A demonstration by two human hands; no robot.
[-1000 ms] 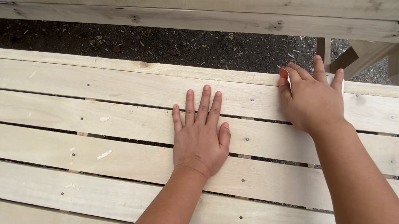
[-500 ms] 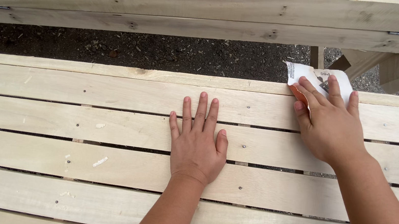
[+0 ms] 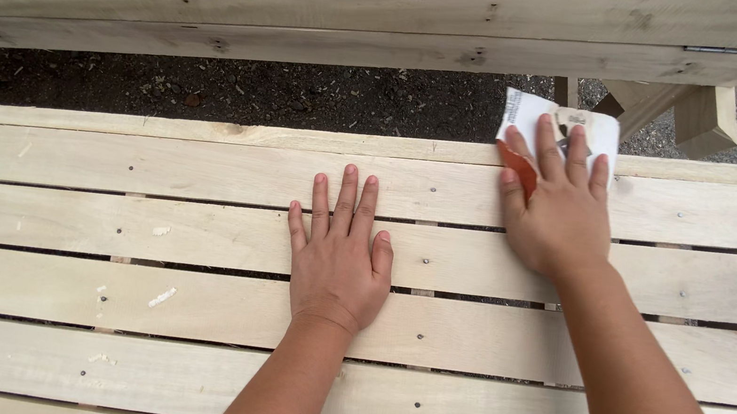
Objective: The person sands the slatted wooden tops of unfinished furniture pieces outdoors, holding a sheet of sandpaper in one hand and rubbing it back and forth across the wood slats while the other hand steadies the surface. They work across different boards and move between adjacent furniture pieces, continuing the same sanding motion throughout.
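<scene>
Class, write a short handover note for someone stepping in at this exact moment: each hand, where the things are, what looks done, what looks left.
Left hand: flat, palm down on the slatted wooden top, holding nothing.
Right hand: pressing a folded sheet of sandpaper onto the far edge board near the right corner.
Done: cannot tell which boards are sanded.
Left: pale flecks lie on the nearer slats at the left.

Outdoor setting, even daylight, no hard shadows. A pale slatted wooden surface (image 3: 100, 229) filled the lower frame, its planks running left to right with narrow dark gaps and visible nail heads; a raised edge board bordered its far and right sides. Beyond its far edge lay a strip of dark soil and gravel (image 3: 241, 91). Past that stood a second pale wooden structure (image 3: 318, 11), with angled leg braces (image 3: 685, 111) at its right end. Grey gravel lay right of the slatted surface.
</scene>
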